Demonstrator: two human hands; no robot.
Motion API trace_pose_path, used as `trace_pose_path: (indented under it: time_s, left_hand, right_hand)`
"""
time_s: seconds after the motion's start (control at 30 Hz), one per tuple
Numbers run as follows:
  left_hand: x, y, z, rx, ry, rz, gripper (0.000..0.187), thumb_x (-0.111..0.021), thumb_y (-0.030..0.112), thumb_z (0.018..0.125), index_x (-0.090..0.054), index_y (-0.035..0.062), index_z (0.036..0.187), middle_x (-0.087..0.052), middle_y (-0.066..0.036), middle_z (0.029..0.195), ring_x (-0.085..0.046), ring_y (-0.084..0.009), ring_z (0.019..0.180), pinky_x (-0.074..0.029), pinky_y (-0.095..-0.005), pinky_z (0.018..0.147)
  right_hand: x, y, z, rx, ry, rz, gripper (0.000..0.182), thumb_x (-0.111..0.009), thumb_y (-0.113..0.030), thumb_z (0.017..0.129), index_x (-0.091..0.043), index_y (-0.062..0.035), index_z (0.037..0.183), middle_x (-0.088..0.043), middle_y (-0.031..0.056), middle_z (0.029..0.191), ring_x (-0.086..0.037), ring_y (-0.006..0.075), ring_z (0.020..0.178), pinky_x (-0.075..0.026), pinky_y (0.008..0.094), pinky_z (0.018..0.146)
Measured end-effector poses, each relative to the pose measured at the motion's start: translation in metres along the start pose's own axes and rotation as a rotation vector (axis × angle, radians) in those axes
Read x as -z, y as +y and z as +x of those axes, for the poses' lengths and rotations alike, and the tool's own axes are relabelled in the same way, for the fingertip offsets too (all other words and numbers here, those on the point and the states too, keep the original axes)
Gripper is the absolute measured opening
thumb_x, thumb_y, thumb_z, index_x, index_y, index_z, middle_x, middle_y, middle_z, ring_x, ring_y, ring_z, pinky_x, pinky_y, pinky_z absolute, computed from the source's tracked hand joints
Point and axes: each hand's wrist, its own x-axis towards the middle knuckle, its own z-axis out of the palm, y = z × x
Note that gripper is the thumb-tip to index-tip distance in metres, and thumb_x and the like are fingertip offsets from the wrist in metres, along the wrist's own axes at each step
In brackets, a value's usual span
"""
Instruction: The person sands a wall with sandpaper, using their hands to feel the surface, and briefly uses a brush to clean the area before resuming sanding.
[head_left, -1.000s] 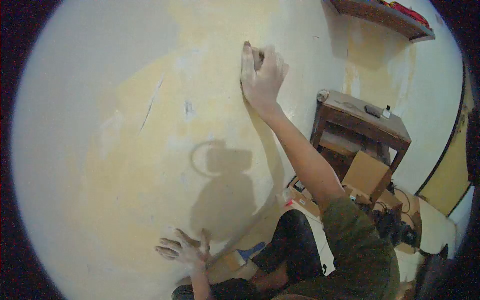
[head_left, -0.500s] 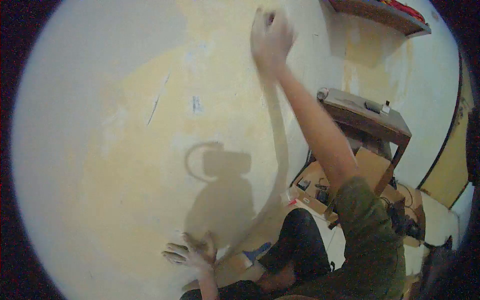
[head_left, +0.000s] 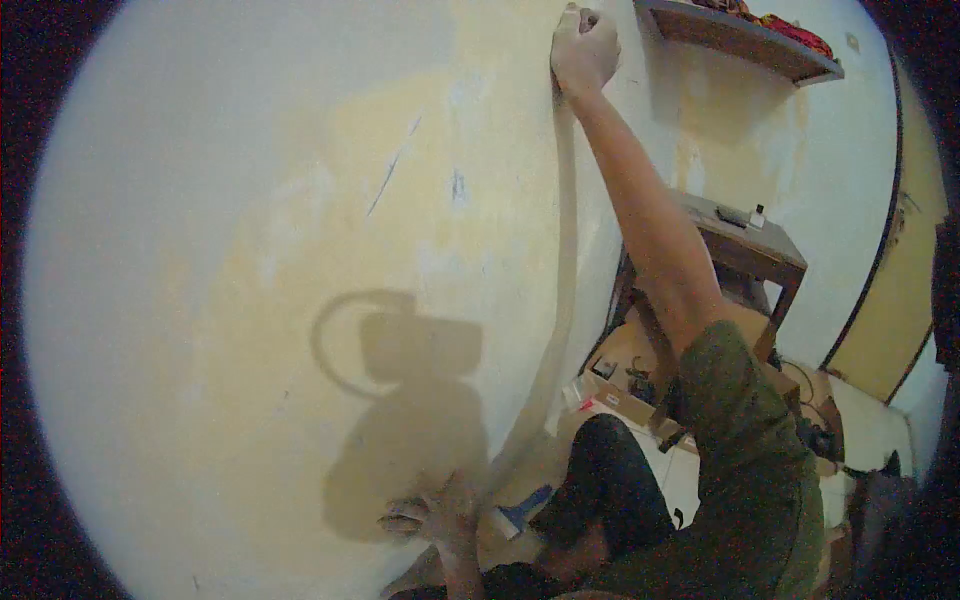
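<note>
A yellow-and-white patchy wall (head_left: 250,260) with scuffs and a long dark scratch fills the left and middle of the view. High up, my right hand (head_left: 586,52) is closed, knuckles toward me, close against the wall; I cannot tell what is inside its fingers. My left hand (head_left: 435,512) is low down near the wall, its fingers spread and nothing visible in it. Beside my left wrist, a blue tool (head_left: 527,508) with a pale flat end lies on the floor by my bent leg.
A wooden table (head_left: 750,235) bearing a small bottle stands beyond my right arm. Below it are cardboard boxes (head_left: 625,400) with odds and ends. A wall shelf (head_left: 740,38) with red cloth is at the upper right. My head's shadow falls on the wall.
The view has turned slightly left, so the wall marks sit further right. My right hand has shifted up and right in view, still closed; my left hand has shifted right and remains spread.
</note>
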Motion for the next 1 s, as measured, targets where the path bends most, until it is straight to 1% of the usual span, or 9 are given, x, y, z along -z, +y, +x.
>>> trace_pose_path:
  time_s: [0.17,0.37,0.53,0.6,0.67,0.73,0.83,0.93,1.0]
  left_hand:
    - [0.02,0.02,-0.003,0.169,-0.583,-0.36,0.109,-0.057,0.083,0.08,-0.033,0.012,0.159,-0.013,-0.053,0.152,-0.005,-0.0829,0.134,-0.014,-0.0916,0.098]
    - [0.013,0.027,-0.012,0.064,-0.726,-0.341,0.11,-0.059,0.082,0.079,-0.033,0.0128,0.159,-0.014,-0.053,0.152,-0.005,-0.0835,0.133,-0.014,-0.0914,0.1]
    - [0.016,0.033,-0.015,0.033,-0.785,-0.326,0.11,-0.061,0.082,0.078,-0.033,0.0135,0.159,-0.014,-0.052,0.152,-0.004,-0.0841,0.132,-0.014,-0.0912,0.101]
    - [-0.015,0.031,-0.035,-0.041,-0.713,-0.273,0.111,-0.062,0.082,0.077,-0.032,0.0143,0.16,-0.015,-0.051,0.152,-0.005,-0.0841,0.132,-0.013,-0.0907,0.102]
    - [-0.029,0.047,-0.031,-0.055,-0.112,-0.099,0.115,-0.063,0.082,0.075,-0.026,0.0162,0.162,-0.015,-0.049,0.153,-0.005,-0.0838,0.133,-0.013,-0.0901,0.103]
    - [-0.047,0.048,-0.034,-0.1,0.109,0.225,0.12,-0.065,0.083,0.073,-0.02,0.0185,0.163,-0.015,-0.048,0.155,-0.005,-0.0835,0.133,-0.013,-0.0899,0.104]
    - [-0.078,0.048,-0.044,-0.07,0.02,0.405,0.126,-0.068,0.084,0.07,-0.014,0.022,0.165,-0.012,-0.046,0.158,-0.003,-0.0833,0.134,-0.011,-0.09,0.104]
    - [-0.076,0.046,-0.046,0.001,0.089,-0.11,0.128,-0.067,0.087,0.068,-0.014,0.0237,0.166,-0.011,-0.047,0.158,-0.001,-0.0831,0.134,-0.008,-0.0893,0.105]
    - [-0.055,0.044,-0.039,-0.022,-0.134,-0.101,0.125,-0.064,0.088,0.07,-0.015,0.0232,0.166,-0.01,-0.047,0.158,0.001,-0.0831,0.134,-0.005,-0.089,0.106]
  right_hand:
    - [0.05,-0.014,-0.087,0.115,-0.195,0.172,0.039,-0.063,-0.038,0.101,-0.057,-0.0049,0.082,-0.058,0.0092,0.076,-0.054,0.0283,0.075,-0.04,0.0473,0.078]
    - [0.012,-0.005,-0.029,0.123,0.079,0.165,0.038,-0.066,-0.036,0.101,-0.058,-0.0043,0.082,-0.057,0.0082,0.071,-0.051,0.0249,0.065,-0.04,0.0457,0.075]
    - [0.068,-0.018,-0.107,0.032,-0.305,0.136,0.036,-0.065,-0.037,0.1,-0.06,-0.0038,0.088,-0.064,0.0117,0.082,-0.058,0.0297,0.078,-0.042,0.0465,0.082]
    - [0.056,-0.015,-0.085,0.133,-0.24,0.017,0.036,-0.064,-0.038,0.1,-0.059,-0.0037,0.088,-0.064,0.0118,0.083,-0.058,0.0296,0.081,-0.042,0.0461,0.082]
    - [0.015,-0.023,-0.034,0.175,-0.014,0.158,0.038,-0.067,-0.032,0.1,-0.052,-0.0034,0.079,-0.053,0.008,0.071,-0.049,0.0204,0.069,-0.039,0.0398,0.068]
    - [0.009,-0.024,-0.032,0.137,0.048,0.326,0.04,-0.068,-0.029,0.099,-0.049,-0.0038,0.075,-0.048,0.007,0.065,-0.044,0.0185,0.061,-0.035,0.0394,0.059]
    - [0.069,-0.027,-0.113,0.201,-0.229,0.111,0.035,-0.064,-0.036,0.101,-0.056,-0.0061,0.084,-0.058,0.0103,0.08,-0.052,0.0278,0.08,-0.036,0.0453,0.084]
    - [0.071,-0.013,-0.116,0.369,-0.24,0.12,0.034,-0.066,-0.035,0.1,-0.057,-0.0062,0.084,-0.057,0.0104,0.078,-0.053,0.0281,0.08,-0.036,0.0454,0.083]
    - [0.046,-0.012,-0.067,0.139,-0.192,0.177,0.033,-0.066,-0.034,0.1,-0.056,-0.0076,0.084,-0.055,0.0095,0.077,-0.052,0.0275,0.079,-0.036,0.0454,0.082]
